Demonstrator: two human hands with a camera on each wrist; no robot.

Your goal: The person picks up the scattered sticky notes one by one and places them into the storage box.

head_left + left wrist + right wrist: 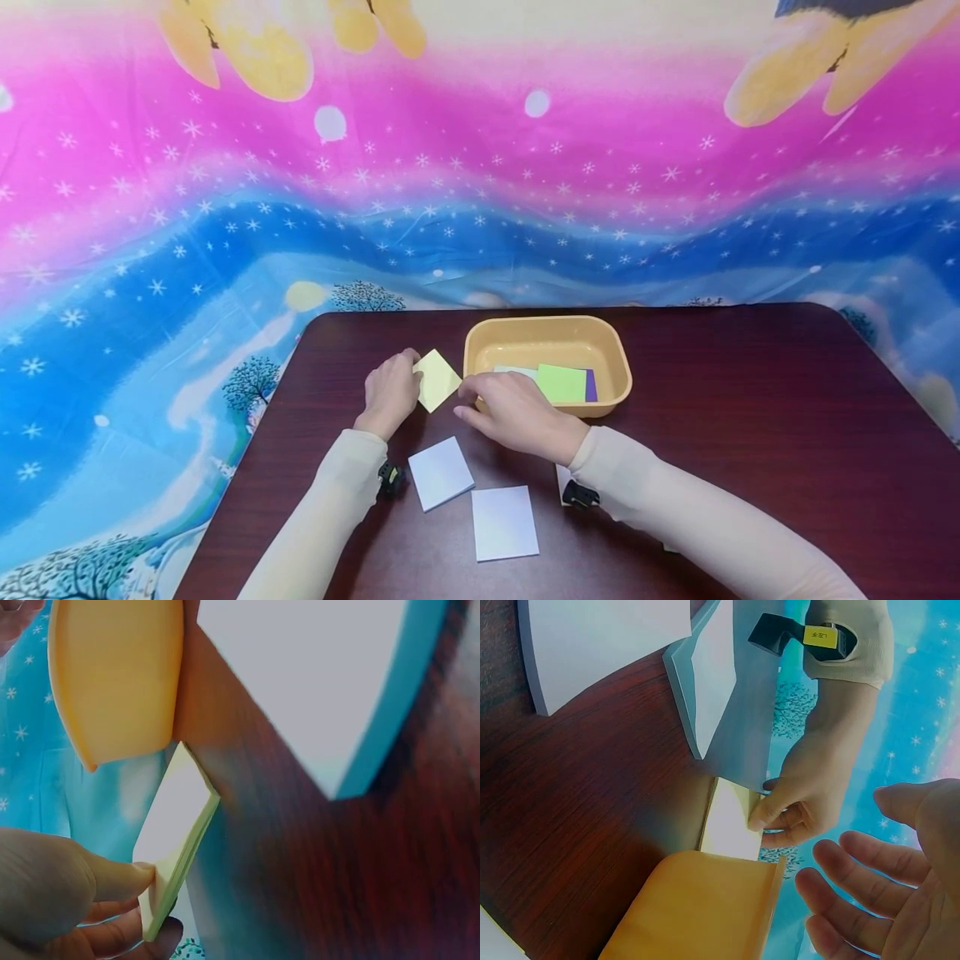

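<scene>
My left hand (392,392) pinches a pale yellow sticky note pad (438,381) between thumb and fingers, left of the yellow-orange bin (547,325). In the left wrist view the thumb lies on top of the pad (177,810) and the fingers curl under its edge. My right hand (517,410) hovers at the bin's front left corner, fingers loosely bent with nothing between them, as the right wrist view of that hand (900,892) shows. Inside the bin lie a lime green pad (561,383), a purple one (591,386) and a pale one, partly hidden by the right hand.
Two white-topped pads, one tilted (441,472) and one nearer me (505,523), lie on the dark wood table (750,417). Part of another pad (562,482) shows under my right wrist. A patterned cloth (480,167) hangs behind the table's far edge.
</scene>
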